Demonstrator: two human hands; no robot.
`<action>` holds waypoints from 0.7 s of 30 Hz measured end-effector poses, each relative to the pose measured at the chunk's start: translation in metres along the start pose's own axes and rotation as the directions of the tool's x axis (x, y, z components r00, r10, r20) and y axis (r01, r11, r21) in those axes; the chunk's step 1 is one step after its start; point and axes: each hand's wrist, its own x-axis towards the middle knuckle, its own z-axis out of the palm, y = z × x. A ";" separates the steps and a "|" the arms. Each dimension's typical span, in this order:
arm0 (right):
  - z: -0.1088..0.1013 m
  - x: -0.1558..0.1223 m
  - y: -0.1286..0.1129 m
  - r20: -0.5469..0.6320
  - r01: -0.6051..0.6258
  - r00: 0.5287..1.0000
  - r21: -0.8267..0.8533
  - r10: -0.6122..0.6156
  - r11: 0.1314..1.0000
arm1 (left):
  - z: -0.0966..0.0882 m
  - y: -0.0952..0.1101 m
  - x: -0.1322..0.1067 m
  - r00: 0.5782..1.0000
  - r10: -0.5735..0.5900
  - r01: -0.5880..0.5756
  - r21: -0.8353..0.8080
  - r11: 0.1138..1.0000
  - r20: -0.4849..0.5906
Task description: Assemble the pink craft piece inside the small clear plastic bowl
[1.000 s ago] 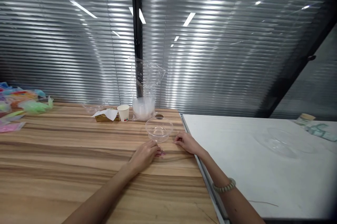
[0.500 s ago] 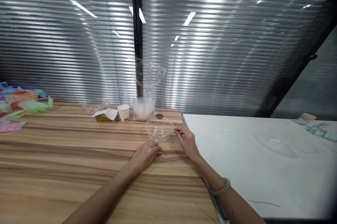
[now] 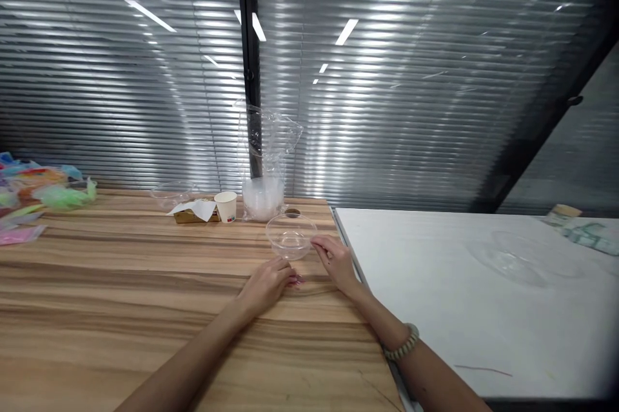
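Your right hand (image 3: 335,262) has its fingertips together at the right side of the clear plastic bowl (image 3: 291,245), upright on the wood-grain table (image 3: 145,296). Your left hand (image 3: 265,284) curls beside a small pink piece (image 3: 296,280); whether it's gripped, I can't tell.

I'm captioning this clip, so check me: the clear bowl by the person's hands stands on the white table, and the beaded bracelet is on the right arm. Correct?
Not quite: the head view shows that clear bowl on the wood-grain table. The beaded bracelet is on the right arm.
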 end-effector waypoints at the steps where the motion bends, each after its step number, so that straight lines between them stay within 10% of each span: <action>1: 0.001 0.000 0.001 0.005 0.002 1.000 -0.002 -0.002 1.000 | 0.000 0.000 0.000 1.000 0.001 -0.001 -0.001 1.000 0.002; 21: -0.001 -0.001 -0.002 0.089 -0.107 0.990 -0.028 0.109 0.994 | 0.000 0.000 -0.001 0.999 -0.036 0.036 0.004 0.999 0.016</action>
